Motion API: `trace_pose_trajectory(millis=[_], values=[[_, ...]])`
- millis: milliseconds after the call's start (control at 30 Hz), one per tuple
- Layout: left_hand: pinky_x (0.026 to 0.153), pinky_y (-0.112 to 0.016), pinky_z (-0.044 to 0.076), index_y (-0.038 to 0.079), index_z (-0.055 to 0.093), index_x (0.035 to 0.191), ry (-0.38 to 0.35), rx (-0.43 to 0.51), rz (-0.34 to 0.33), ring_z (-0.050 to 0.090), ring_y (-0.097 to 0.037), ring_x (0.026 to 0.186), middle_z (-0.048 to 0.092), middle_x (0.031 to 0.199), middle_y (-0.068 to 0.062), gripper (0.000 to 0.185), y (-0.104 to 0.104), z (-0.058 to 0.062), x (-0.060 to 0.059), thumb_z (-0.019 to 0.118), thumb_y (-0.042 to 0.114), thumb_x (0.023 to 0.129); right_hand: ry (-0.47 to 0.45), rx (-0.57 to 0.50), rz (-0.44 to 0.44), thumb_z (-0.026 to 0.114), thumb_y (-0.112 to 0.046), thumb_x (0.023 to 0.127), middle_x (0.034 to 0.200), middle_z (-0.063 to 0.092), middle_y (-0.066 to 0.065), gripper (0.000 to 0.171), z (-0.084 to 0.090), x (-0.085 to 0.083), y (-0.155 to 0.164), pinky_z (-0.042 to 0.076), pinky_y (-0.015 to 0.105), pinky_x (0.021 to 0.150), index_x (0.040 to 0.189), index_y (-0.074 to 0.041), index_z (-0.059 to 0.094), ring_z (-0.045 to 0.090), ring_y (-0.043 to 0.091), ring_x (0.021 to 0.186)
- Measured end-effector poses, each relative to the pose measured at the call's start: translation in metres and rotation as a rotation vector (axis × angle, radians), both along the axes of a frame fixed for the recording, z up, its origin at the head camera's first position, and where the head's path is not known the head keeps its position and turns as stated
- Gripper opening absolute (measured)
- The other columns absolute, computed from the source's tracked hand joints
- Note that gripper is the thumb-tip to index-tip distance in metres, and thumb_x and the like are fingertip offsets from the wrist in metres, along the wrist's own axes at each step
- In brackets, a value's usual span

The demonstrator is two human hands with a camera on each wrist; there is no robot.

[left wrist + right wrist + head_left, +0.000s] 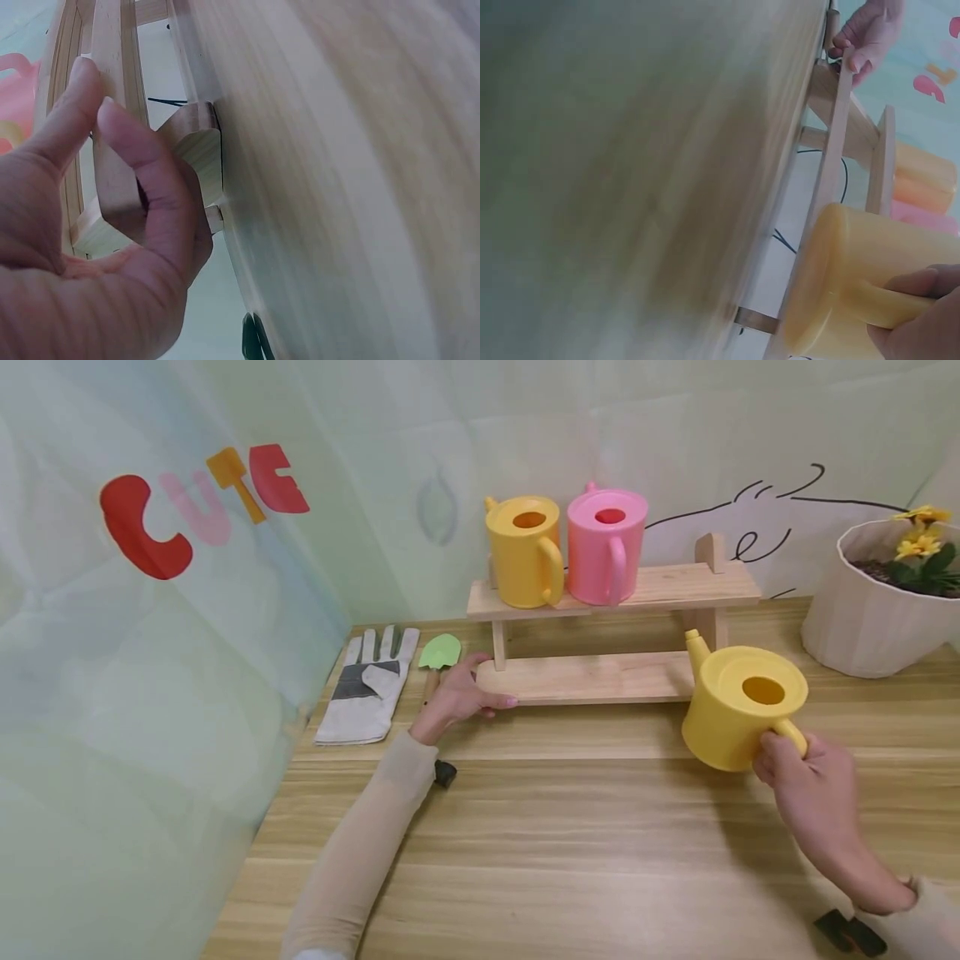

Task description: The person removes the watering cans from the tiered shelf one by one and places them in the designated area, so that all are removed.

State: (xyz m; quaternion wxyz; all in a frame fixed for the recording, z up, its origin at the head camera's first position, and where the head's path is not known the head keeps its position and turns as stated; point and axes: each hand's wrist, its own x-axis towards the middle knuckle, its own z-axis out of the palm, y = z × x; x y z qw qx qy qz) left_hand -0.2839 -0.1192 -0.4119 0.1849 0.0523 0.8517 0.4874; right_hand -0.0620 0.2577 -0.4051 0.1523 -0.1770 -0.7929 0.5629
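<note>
My count: three watering cans, two yellow and one pink; one wooden rack; one glove; one flowerpot.

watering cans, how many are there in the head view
3. A yellow watering can and a pink watering can stand side by side on the wooden rack's top shelf; a second yellow can is held by its handle in the right hand. None seem hidden.

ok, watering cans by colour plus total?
yellow: 2, one on the wooden rack's top shelf, one gripped by its handle in the right hand
pink: 1, on the top shelf beside the yellow one
total: 3
</note>
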Motion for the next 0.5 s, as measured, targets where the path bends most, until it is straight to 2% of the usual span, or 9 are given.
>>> trace_pose_trajectory(millis=[233,500], values=[[0.06,-0.019,0.062,0.006,0.033,0.169,0.001,0.012,0.005,0.068,-0.015,0.078,0.06,0.142,-0.028,0.105,-0.0001,-0.0007,-0.0005,0.096,0.01,0.084,-0.045,-0.033,-0.017,0.054,-0.016,0.109,0.056,0.052,-0.013,0.046,-0.0014,0.0016,0.0003,0.037,0.024,0.047,0.065,-0.004,0.059,0.046,0.009,0.054],[0.06,-0.018,0.062,0.005,0.033,0.169,0.003,0.018,-0.002,0.068,-0.017,0.083,0.06,0.142,-0.029,0.105,0.0,-0.0005,-0.0003,0.096,0.009,0.084,-0.051,-0.108,-0.006,0.054,-0.013,0.109,0.056,0.049,-0.01,0.046,-0.0035,0.0021,0.0028,0.032,0.027,0.047,0.064,-0.005,0.055,0.041,0.011,0.053]])
